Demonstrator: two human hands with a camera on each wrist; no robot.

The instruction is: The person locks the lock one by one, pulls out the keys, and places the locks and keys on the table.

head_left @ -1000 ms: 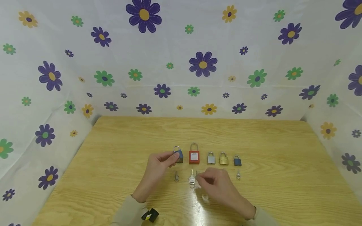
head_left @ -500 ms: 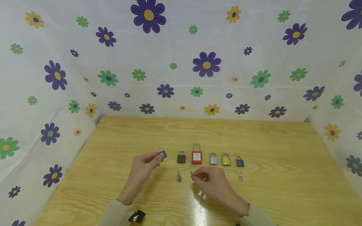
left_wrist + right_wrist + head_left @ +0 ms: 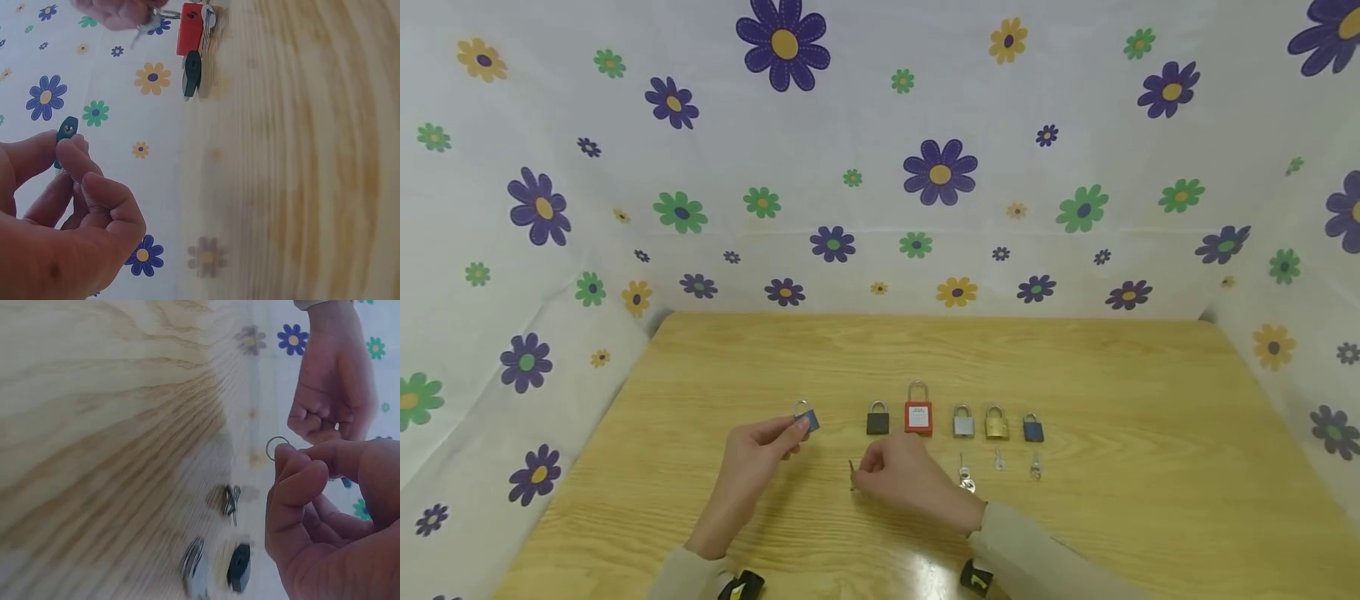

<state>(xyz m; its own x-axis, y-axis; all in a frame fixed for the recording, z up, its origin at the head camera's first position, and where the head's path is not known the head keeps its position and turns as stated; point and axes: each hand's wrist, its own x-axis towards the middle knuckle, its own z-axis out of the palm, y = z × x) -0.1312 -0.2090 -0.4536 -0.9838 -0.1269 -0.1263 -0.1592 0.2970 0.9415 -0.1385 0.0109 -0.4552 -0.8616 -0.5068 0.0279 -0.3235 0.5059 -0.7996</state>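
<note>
My left hand (image 3: 752, 471) pinches a blue padlock (image 3: 807, 417) between thumb and fingers, left of a row of padlocks. In the left wrist view, the keyhole end of this blue padlock (image 3: 67, 130) faces the camera. My right hand (image 3: 913, 475) pinches a key (image 3: 852, 472) upright, in front of the black padlock (image 3: 877, 422). A thin key ring (image 3: 277, 447) sticks out from the right fingertips in the right wrist view. The red padlock (image 3: 917, 418) stands just beyond my right hand, which hides part of the tabletop in front of it.
Rightward in the row are a silver padlock (image 3: 963, 426), a brass padlock (image 3: 997, 427) and a small blue padlock (image 3: 1033, 430). Keys (image 3: 966, 477) lie before these. More keys (image 3: 231, 501) show in the right wrist view. A flowered cloth (image 3: 880, 208) surrounds the wooden table (image 3: 1112, 483).
My left hand has carried the blue padlock left, away from the black padlock. My right hand has moved left with the key, past the front of the red padlock.
</note>
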